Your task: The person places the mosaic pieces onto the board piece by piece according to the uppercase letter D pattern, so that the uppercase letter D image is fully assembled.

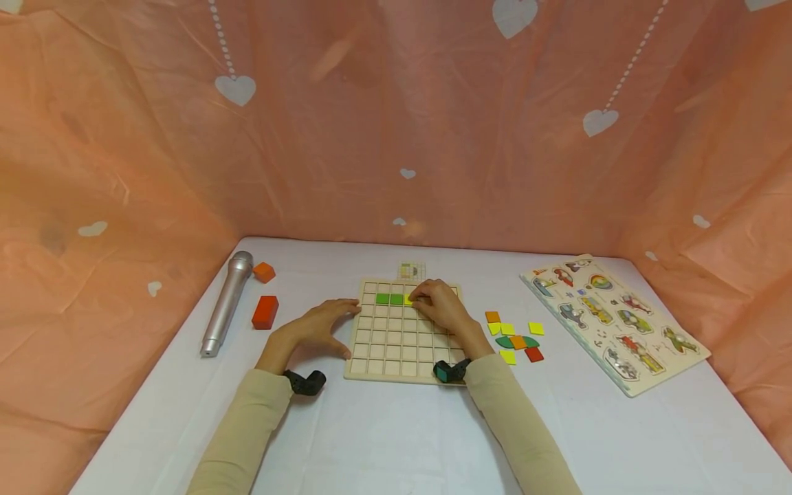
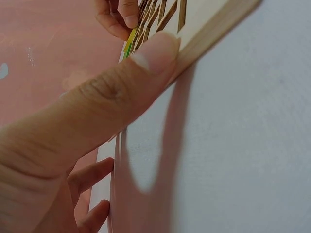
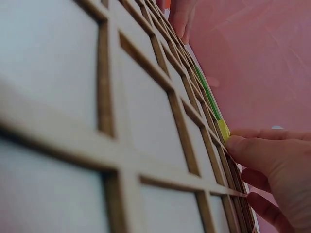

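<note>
A wooden grid board lies at the middle of the white table. Two green square tiles sit side by side in its second row from the back. Right of them, a yellow square tile is pinched between thumb and forefinger of my right hand, at the board's surface. My left hand rests at the board's left edge, fingers spread and thumb touching the rim, as the left wrist view also shows from close by.
Loose yellow, orange, red and green pieces lie right of the board. A small pattern card is behind it. Far right lies a picture puzzle board. On the left are a silver microphone, an orange block and a red block.
</note>
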`<state>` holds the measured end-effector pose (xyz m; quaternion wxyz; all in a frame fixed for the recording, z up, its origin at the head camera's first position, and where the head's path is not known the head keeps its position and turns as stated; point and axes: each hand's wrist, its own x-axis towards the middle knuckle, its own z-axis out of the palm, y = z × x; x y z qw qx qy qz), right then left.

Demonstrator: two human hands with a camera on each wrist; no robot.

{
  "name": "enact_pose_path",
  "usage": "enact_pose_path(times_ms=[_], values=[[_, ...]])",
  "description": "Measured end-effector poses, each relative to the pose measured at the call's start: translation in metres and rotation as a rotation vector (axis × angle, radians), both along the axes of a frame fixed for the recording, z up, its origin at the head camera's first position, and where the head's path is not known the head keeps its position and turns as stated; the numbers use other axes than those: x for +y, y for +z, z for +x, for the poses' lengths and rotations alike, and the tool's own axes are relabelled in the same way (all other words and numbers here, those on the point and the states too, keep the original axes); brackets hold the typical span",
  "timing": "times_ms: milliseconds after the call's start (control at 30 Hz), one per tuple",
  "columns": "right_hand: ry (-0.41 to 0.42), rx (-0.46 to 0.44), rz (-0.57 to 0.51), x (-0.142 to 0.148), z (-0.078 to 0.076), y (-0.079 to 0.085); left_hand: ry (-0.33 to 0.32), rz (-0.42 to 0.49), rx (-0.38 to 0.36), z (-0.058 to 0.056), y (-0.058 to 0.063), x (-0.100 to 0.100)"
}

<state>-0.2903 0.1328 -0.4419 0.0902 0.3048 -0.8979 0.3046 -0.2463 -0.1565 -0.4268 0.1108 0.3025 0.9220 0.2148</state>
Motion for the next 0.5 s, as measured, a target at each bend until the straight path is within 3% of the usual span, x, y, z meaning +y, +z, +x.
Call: enact_pose_path(times_ms=[500], values=[[0.006,0.032,0.032,0.0007,-0.0021,-0.0020,-0.002,0.002,0.009,0.0006,0.0017,-0.0006]])
